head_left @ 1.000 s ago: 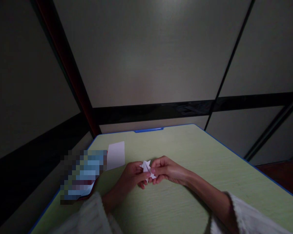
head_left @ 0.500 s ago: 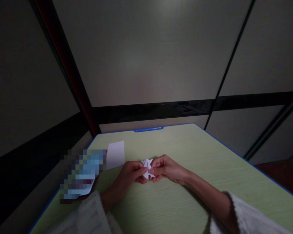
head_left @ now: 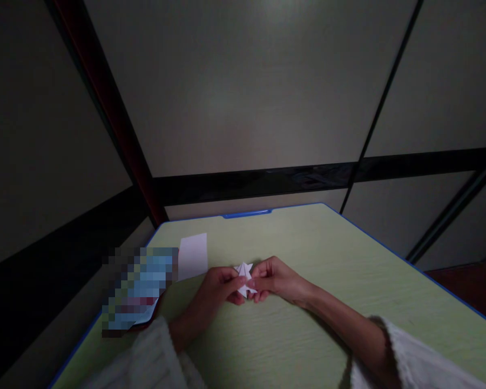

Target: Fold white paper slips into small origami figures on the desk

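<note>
A small white folded paper piece [head_left: 244,277] with pointed tips sits between both hands, just above the light green table [head_left: 308,324]. My left hand [head_left: 221,289] pinches its left side with thumb and fingers. My right hand [head_left: 273,280] pinches its right side, fingers curled. Both wrists come out of white fuzzy sleeves at the bottom of the view.
A white paper sheet [head_left: 193,256] lies flat on the table to the upper left of the hands. Beside it, at the table's left edge, is a blurred-out object [head_left: 140,286]. The table has a blue rim; dark walls with black bars surround it.
Both hands have shifted the folded paper slightly and closed tighter on it; the view tilted a little. Nothing else moved.
</note>
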The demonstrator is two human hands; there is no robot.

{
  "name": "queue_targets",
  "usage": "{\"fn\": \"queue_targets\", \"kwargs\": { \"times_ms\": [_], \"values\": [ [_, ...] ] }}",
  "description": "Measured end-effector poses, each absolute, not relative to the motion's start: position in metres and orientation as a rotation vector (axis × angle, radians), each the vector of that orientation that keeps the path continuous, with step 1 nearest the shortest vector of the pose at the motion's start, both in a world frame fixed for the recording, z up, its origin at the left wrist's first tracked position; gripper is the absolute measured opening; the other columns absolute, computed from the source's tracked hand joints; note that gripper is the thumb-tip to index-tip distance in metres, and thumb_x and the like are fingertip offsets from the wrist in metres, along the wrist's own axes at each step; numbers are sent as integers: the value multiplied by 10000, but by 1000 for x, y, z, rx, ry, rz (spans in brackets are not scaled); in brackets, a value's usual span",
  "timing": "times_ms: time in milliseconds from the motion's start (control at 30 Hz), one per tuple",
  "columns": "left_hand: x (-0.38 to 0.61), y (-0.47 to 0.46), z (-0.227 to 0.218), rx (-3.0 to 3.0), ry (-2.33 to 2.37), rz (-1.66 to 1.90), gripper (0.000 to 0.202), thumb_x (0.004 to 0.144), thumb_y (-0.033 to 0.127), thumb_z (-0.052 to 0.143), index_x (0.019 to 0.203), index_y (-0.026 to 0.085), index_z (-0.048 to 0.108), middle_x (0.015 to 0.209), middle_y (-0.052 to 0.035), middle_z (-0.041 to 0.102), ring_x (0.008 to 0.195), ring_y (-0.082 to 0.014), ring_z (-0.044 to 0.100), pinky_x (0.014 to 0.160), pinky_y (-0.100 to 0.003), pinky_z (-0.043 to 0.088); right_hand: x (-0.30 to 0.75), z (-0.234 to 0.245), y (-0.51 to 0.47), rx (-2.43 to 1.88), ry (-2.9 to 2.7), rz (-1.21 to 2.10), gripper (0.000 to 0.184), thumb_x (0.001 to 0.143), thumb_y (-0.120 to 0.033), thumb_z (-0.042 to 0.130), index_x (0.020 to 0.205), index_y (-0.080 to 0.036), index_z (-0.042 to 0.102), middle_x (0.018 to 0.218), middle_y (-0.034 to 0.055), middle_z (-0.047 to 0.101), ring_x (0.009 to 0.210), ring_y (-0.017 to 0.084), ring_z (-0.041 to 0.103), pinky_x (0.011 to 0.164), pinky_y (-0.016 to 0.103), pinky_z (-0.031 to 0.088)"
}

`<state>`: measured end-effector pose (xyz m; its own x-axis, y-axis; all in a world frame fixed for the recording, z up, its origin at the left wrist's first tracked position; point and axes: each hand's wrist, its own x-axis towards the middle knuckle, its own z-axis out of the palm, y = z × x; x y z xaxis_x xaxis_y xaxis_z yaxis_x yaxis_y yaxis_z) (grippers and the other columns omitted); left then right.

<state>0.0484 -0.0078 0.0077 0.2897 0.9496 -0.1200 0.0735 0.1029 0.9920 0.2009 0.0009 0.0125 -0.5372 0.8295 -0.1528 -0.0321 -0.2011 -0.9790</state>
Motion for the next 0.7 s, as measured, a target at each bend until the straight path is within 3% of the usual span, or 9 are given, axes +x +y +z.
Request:
{"fn": "queue_targets", "kwargs": {
  "times_ms": [467,567,700],
  "values": [
    [53,-6,14,1333,1106,1065,244,490,186,649,697,141,529,575,23,570,539,-114,537,496,-200,391,196,16,-5,-1007,-1500,1769,250,497,-296,661,500,-76,542,434,-6,552,366,59,501,369,158,374],
    [52,-7,14,1370,1110,983,147,524,232,627,590,128,548,500,22,556,473,-104,503,454,-196,355,195,14,-5,-1009,-1518,1773,227,501,-276,655,498,-77,545,423,-10,547,360,58,499,369,160,378],
    [51,-10,14,1425,1147,958,177,536,267,618,467,125,537,410,34,510,415,-90,444,428,-195,315,194,12,-4,-1023,-1520,1770,185,502,-235,637,481,-83,534,402,-15,539,347,64,495,362,168,385]
  ]
}}
